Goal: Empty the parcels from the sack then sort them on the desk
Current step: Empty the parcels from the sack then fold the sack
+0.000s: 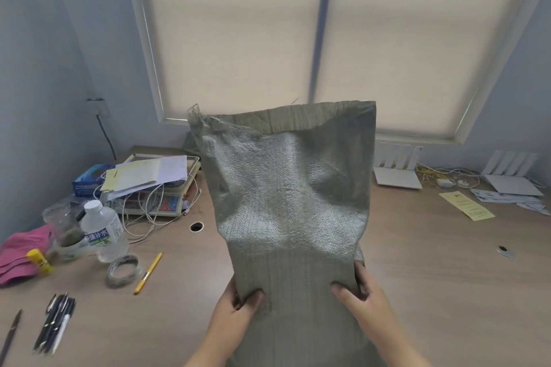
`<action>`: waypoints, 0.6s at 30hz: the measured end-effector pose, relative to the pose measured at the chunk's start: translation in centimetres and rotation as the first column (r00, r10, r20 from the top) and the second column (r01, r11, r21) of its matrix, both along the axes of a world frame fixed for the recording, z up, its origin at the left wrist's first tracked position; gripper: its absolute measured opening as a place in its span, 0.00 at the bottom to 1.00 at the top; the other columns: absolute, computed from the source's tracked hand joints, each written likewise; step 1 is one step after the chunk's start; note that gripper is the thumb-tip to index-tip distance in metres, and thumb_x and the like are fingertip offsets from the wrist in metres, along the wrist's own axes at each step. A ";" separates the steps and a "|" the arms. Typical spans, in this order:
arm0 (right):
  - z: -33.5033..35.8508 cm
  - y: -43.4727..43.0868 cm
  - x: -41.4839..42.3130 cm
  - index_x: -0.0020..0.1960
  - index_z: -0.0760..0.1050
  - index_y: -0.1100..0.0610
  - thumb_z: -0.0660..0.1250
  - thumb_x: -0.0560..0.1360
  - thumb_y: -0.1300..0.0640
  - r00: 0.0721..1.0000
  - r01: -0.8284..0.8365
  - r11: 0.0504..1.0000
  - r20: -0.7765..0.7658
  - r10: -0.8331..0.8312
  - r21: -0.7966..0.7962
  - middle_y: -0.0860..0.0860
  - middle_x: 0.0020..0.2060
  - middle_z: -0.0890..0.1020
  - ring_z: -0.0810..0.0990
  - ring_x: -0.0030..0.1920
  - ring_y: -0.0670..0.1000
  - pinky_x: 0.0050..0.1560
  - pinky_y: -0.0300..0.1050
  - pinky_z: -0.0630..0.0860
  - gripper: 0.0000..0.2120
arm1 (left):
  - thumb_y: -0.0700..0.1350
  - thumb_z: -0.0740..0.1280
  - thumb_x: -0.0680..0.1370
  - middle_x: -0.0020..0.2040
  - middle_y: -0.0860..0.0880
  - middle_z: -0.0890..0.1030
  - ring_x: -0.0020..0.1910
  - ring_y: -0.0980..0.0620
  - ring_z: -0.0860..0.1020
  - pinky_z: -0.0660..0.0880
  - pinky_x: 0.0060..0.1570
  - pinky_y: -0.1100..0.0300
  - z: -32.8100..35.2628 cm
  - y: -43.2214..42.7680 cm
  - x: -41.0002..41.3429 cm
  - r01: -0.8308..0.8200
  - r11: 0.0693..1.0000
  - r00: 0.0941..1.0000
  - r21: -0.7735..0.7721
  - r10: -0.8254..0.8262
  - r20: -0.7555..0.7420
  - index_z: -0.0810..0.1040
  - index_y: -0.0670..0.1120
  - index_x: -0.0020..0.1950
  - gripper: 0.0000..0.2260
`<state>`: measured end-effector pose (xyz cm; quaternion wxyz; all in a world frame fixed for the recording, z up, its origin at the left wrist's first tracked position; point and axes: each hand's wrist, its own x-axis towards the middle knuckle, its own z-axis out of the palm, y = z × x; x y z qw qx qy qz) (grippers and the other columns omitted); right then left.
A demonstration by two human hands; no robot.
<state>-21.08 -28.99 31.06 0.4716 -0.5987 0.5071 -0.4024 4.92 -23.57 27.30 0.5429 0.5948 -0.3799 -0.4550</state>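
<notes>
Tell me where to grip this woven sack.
Take the grip on the two side edges of the woven sack, low down, one hand from each side, thumbs on the near face, as the left hand and right hand have it: the sack is upright and limp, narrowest there, so the cloth should bunch.

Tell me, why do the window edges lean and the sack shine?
Head view: the wide-angle lens splays the window frame outward; the woven sack catches glare across its middle, dull lower down where the left hand and right hand grip it.
</notes>
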 end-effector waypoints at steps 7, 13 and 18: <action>2.8 0.0 1.1 0.58 0.79 0.35 0.73 0.76 0.57 0.994 0.106 0.984 -0.014 -0.109 -0.146 0.41 0.49 0.87 0.85 0.51 0.44 0.55 0.42 0.79 0.18 | 0.49 0.67 0.81 0.48 0.69 0.84 0.53 0.64 0.79 0.75 0.54 0.56 2.7 -1.3 0.5 -0.109 0.994 0.958 -0.013 0.108 0.265 0.78 0.66 0.52 0.10; 1.8 -1.8 1.6 0.59 0.80 0.38 0.68 0.79 0.53 0.990 0.095 0.988 -0.096 -0.106 -0.121 0.39 0.46 0.87 0.84 0.47 0.45 0.46 0.34 0.77 0.12 | 0.58 0.62 0.82 0.52 0.59 0.84 0.54 0.51 0.80 0.76 0.56 0.52 1.2 -4.1 1.7 -0.084 0.990 0.903 0.116 0.026 0.429 0.77 0.63 0.53 0.05; -1.9 -3.0 2.4 0.72 0.68 0.38 0.69 0.79 0.58 0.994 0.019 0.997 -0.112 -0.010 0.079 0.35 0.63 0.80 0.78 0.60 0.34 0.62 0.33 0.73 0.27 | 0.41 0.66 0.79 0.59 0.62 0.80 0.61 0.57 0.79 0.75 0.62 0.56 -1.0 -5.0 1.0 0.096 0.972 0.950 0.216 -0.154 0.272 0.73 0.61 0.67 0.20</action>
